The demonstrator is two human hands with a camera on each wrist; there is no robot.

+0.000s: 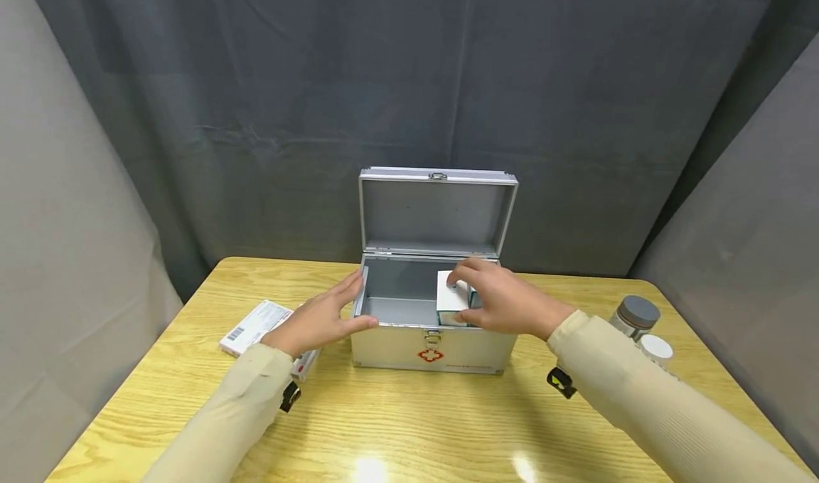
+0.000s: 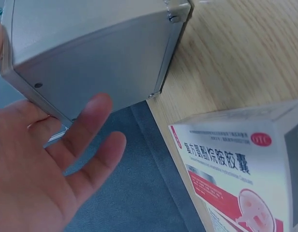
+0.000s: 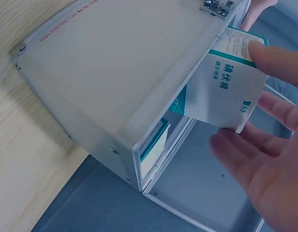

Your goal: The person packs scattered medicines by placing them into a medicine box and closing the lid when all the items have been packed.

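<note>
A silver first-aid case with a red cross on its front stands with its lid raised. My right hand pinches a white-and-teal swab carton between thumb and fingers, its lower part inside the case on the right side. Beside it, at the right end of the case, another white-and-teal carton sits inside. My left hand is at the case's left end, fingers extended along the side and thumb near the front rim. In the left wrist view, its lower fingers stand spread beside the end wall.
On the left of the table lie a white medicine box and a red-and-white capsule box, partly behind my left forearm. A grey-lidded jar and a white-capped bottle stand at the right. Dark curtain hangs behind.
</note>
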